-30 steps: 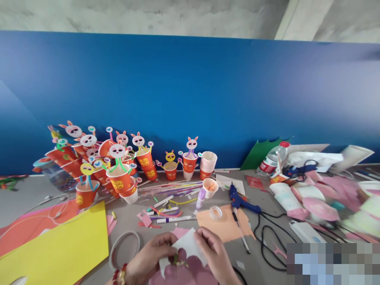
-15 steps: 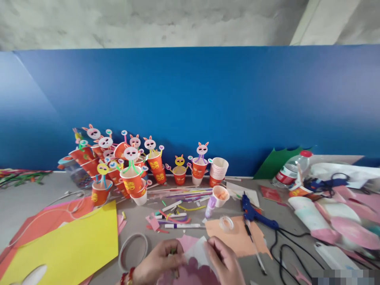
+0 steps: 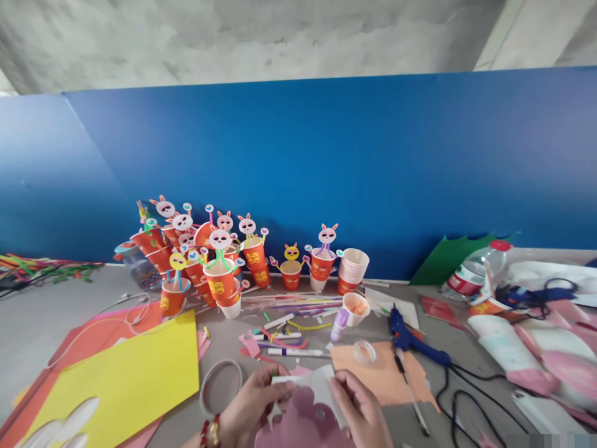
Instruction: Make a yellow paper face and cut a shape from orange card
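Low in the head view, my left hand [image 3: 254, 404] and my right hand [image 3: 361, 410] are both closed on a piece of white paper [image 3: 317, 387] held over a pink scalloped paper shape [image 3: 303, 426]. Something small and greenish shows between the left fingers; I cannot make it out. A red bead bracelet [image 3: 208, 432] sits on my left wrist. Just beyond the hands lie a white marker [image 3: 293, 352] and a tape roll [image 3: 364, 351] on orange paper [image 3: 377, 373].
Orange paper cups with bunny faces [image 3: 219, 277] crowd the blue wall. A cup stack [image 3: 352, 269], glue stick [image 3: 339, 322], blue glue gun [image 3: 410, 339] with black cord, water bottle [image 3: 471, 270], yellow sheet [image 3: 121, 379], white ring [image 3: 219, 386] and pink cut paper [image 3: 559, 361] surround the hands.
The view has swung left and slightly down, so everything sits further right in the picture. My hands keep their hold on the white paper, the pink shape showing more beneath it.
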Action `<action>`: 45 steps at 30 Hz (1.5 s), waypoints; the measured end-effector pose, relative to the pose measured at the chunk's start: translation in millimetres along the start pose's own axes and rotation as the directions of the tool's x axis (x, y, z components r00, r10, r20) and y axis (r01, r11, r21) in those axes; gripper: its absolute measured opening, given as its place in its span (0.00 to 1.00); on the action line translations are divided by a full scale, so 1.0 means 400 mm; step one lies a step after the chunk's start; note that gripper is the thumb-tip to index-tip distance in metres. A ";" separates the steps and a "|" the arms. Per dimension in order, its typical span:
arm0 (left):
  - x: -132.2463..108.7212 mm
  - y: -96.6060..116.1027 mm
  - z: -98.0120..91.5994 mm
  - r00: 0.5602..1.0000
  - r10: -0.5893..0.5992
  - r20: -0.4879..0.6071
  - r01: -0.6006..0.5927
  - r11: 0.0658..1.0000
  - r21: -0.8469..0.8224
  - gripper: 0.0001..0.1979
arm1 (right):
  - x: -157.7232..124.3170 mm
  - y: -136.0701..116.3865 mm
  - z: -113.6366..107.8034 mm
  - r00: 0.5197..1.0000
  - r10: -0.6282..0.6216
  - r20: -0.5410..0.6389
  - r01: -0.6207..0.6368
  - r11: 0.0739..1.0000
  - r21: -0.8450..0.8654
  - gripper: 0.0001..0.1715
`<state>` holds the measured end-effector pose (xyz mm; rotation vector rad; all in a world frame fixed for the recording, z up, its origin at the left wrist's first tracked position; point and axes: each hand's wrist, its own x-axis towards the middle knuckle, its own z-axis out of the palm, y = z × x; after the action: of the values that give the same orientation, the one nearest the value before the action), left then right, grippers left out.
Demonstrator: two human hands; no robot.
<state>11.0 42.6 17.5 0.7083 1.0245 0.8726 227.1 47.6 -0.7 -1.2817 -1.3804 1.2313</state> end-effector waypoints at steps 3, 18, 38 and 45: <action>-0.001 -0.001 -0.009 0.998 -0.054 0.010 0.055 0.994 -0.096 0.18 | 0.005 -0.010 -0.008 0.999 0.029 -0.029 -0.027 0.997 0.079 0.31; -0.012 0.016 0.005 0.994 0.051 -0.098 -0.062 0.992 -0.109 0.19 | -0.003 -0.035 -0.013 0.985 -0.037 0.170 -0.016 0.954 0.301 0.24; -0.010 0.013 0.000 0.997 0.064 -0.035 -0.072 0.938 -0.338 0.19 | 0.001 -0.021 -0.016 0.998 0.007 0.069 -0.021 0.978 0.206 0.22; -0.014 -0.012 -0.009 0.997 0.077 -0.024 -0.078 0.994 -0.070 0.18 | 0.000 -0.009 -0.008 0.996 0.013 0.088 -0.031 0.977 0.211 0.25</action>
<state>7.5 35.9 14.5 0.6840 0.9853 0.9811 229.7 47.9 3.4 -1.1099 -1.2590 1.4226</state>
